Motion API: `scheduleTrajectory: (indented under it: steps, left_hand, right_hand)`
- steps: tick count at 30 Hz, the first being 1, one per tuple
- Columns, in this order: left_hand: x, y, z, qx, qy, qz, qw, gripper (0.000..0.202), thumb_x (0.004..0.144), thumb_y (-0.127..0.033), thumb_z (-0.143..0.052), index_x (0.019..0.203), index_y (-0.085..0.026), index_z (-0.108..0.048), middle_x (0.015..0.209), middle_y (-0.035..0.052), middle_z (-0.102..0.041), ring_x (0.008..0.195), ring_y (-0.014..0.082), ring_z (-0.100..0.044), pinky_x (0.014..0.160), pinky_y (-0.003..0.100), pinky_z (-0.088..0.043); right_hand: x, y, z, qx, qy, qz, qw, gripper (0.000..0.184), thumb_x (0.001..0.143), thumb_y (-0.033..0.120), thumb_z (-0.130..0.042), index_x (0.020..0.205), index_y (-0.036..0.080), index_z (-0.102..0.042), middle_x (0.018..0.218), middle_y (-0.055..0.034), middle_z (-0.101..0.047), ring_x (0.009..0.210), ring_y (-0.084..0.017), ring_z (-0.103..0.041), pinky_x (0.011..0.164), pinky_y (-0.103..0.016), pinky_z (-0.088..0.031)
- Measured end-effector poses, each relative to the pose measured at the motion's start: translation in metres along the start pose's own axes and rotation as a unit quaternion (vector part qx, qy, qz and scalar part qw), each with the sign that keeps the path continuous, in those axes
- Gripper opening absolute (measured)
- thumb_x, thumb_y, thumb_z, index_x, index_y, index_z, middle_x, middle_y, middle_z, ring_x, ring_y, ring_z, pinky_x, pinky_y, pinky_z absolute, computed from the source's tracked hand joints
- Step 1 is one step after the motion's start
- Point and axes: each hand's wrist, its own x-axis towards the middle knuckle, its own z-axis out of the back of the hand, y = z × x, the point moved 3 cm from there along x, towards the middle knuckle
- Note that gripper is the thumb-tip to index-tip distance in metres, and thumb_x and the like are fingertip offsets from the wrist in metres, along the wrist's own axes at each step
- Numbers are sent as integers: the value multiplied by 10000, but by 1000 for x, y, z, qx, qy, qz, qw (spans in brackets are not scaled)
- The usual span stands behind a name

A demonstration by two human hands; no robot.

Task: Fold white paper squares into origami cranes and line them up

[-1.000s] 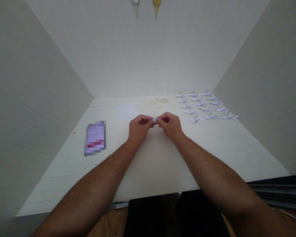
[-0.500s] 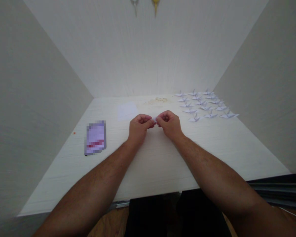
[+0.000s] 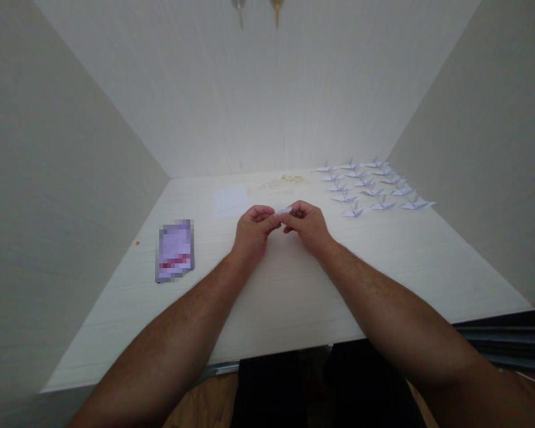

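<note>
A small piece of folded white paper (image 3: 284, 211) is pinched between my two hands above the middle of the table. My left hand (image 3: 254, 227) grips its left side with thumb and fingertips. From the right, my right hand (image 3: 307, 224) holds the other side, thumb toward me. The fingers cover much of the paper, so its full shape is hidden. Beyond my left hand lies a flat white sheet of paper (image 3: 230, 201). To the right of my right hand, several white origami cranes (image 3: 354, 211) stand in rows.
A purple object (image 3: 175, 249), pixelated, lies on the white table (image 3: 285, 297) at left, near a tiny orange bit (image 3: 137, 243). Walls enclose the table's back and sides. A brownish stain (image 3: 289, 179) marks the back. Two pointed objects (image 3: 277, 13) show at the top.
More of the folded paper shows between my fingertips, and its right end now points up and to the right. My hands have stayed in nearly the same place. The view has shifted slightly.
</note>
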Motion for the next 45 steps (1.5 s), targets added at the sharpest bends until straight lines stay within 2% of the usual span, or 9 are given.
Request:
scheduleTrajectory:
  steps: [5,9,20,24,27,29,34,38,45]
  left_hand:
    - [0,0,0,10,15,15,1000,377,528,-251,-888,770,-175,-610,664,-18,-660,628,110,-630,672,272,-518]
    - [-1,-1,-2,10,25,14,1000,364,534,-248,-892,757,-173,-614,649,-15,-667,620,111,-631,666,267,-513]
    - [-2,-2,-3,14,27,12,999,340,533,-236,-868,748,-181,-610,647,-22,-662,633,119,-638,694,295,-526]
    - [-2,-3,-1,19,17,9,1000,308,534,-208,-845,737,-179,-616,646,-22,-656,624,119,-635,682,292,-525]
    - [0,-3,3,15,-15,1,1000,298,528,-192,-838,726,-177,-615,648,-26,-648,632,120,-640,682,285,-525]
    - [1,-4,6,10,-35,-4,999,298,526,-194,-838,719,-178,-612,651,-30,-645,638,121,-643,682,283,-526]
    - [0,-2,2,33,-19,-11,999,334,544,-239,-868,744,-174,-609,640,-24,-639,601,110,-617,659,277,-518]
    - [-1,-1,-1,51,-1,-27,998,359,539,-259,-892,742,-171,-610,635,-14,-645,606,119,-622,636,269,-505]
    - [0,-1,1,68,-13,-65,995,306,567,-240,-857,731,-171,-608,636,-26,-651,605,109,-622,631,248,-502]
  right_hand:
    - [-1,2,0,3,3,-2,1000,311,596,414,-821,714,205,-624,634,35,-625,562,-110,-576,527,-261,-506]
    - [-1,5,1,7,-10,0,1000,306,583,377,-829,641,198,-589,594,32,-628,519,-105,-565,501,-252,-472]
    - [-1,6,3,-18,-18,3,1000,391,575,473,-825,576,200,-546,620,1,-672,493,-105,-546,486,-259,-451]
    - [2,6,8,-31,-13,5,999,368,675,504,-768,583,192,-596,549,1,-617,479,-110,-533,495,-267,-453]
    - [5,8,15,4,-48,-4,999,457,779,613,-635,638,179,-645,575,-19,-614,477,-114,-541,483,-273,-461]
    - [6,9,16,14,-64,-3,998,471,778,641,-624,702,177,-665,618,-23,-633,497,-113,-553,483,-267,-469]
    - [2,9,3,-41,6,-3,999,374,584,453,-842,782,197,-655,584,29,-626,497,-113,-554,468,-246,-458]
    - [1,7,3,-78,-6,23,997,274,635,385,-795,630,191,-603,535,15,-623,479,-106,-540,468,-241,-433]
    - [3,8,8,-78,17,34,996,255,698,400,-758,652,170,-656,534,10,-624,488,-98,-536,497,-242,-443]
